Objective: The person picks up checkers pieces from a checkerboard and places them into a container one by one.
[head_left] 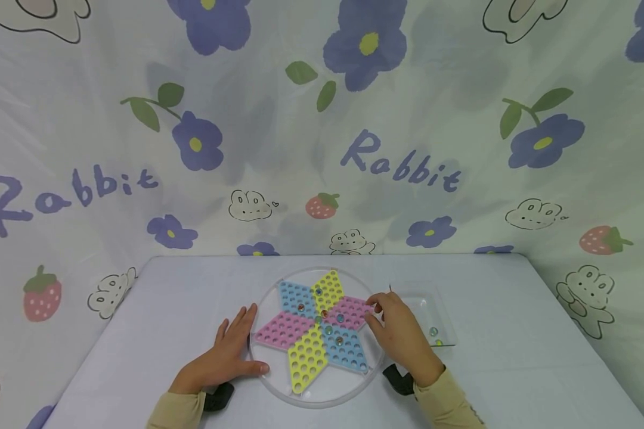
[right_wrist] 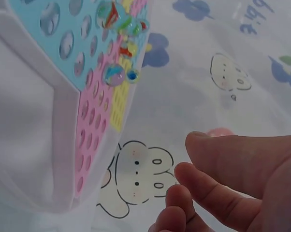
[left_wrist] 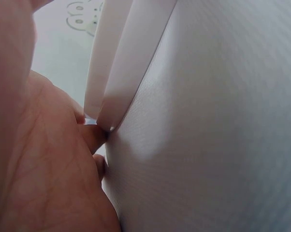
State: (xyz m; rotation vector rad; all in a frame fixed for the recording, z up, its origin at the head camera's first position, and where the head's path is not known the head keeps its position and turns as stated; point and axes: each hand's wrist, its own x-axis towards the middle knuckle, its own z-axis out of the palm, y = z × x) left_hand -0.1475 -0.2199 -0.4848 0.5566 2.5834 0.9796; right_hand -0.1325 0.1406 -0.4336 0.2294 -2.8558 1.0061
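Observation:
A round, clear-rimmed Chinese checkers board (head_left: pixel 318 403) with a star of pink, yellow and blue hole fields lies on the table. Several glass marbles (head_left: pixel 339 341) sit in its holes, mostly around the centre and right side. My left hand (head_left: pixel 222 357) rests against the board's left rim, fingers spread and fairly straight, thumb at the lower left edge. The left wrist view shows fingertips right at the white rim (left_wrist: pixel 109 72). Over the board's right edge hovers my right hand (head_left: pixel 402 333), near the pink point. Its thumb (right_wrist: pixel 232 157) and fingers are apart, with nothing between them.
A clear plastic tray (head_left: pixel 448 319) stands just right of the board, partly behind the right hand, with marbles (head_left: pixel 433 331) in its near corner. Both wrists wear black devices (head_left: pixel 398 380). A printed cloth (head_left: pixel 279 149) with flowers and rabbits hangs behind the white table (head_left: pixel 515 369).

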